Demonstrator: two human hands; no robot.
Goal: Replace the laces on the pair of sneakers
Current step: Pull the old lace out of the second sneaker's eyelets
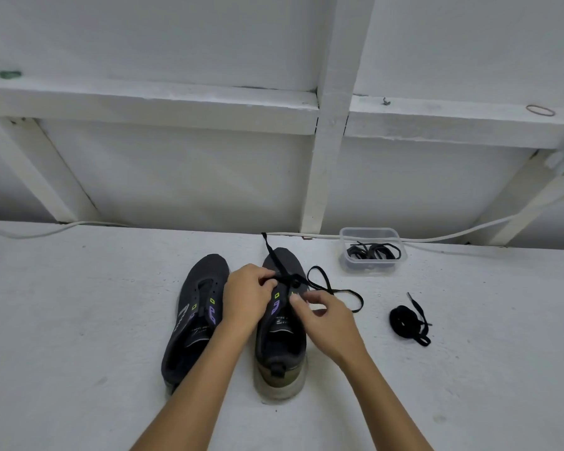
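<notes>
Head view, one frame. White painted counter [79,320], back edge meeting a white framed wall.

Left of centre: left sneaker [194,317], dark, toe toward the back edge, heel toward the person. Eyelets look bare; no lace visible in it.

Centre: left hand [246,299] over the gap between the shoes, fingers curled, pinching a black lace [326,288] at the lower eyelets of the right sneaker [282,336]. Right sneaker lies parallel to the left one, toe to the back edge, heel nearest the camera.

Right hand [326,322] on the shoe's outer side, thumb and forefinger close together at the eyelet row. Cannot tell for certain whether a strand lies between them; it looks so.

Lace layout: one end runs from the left-hand pinch straight up over the toe toward the back edge. The other part loops off to the right of the shoe, lies slack on the counter, and comes back under the right hand.

Judgement: lacing is at the first eyelets of this shoe; the other shoe is not yet started. Free length lies right of the grip, so the right hand is nearer for the next pull; the shoe's long axis runs front to back, eyelet rows along it.

Further right: coiled black lace [407,322] loose on the counter, well apart from the shoes. Near the back edge, clear plastic tub [372,234] holding more black laces [375,252].
</notes>
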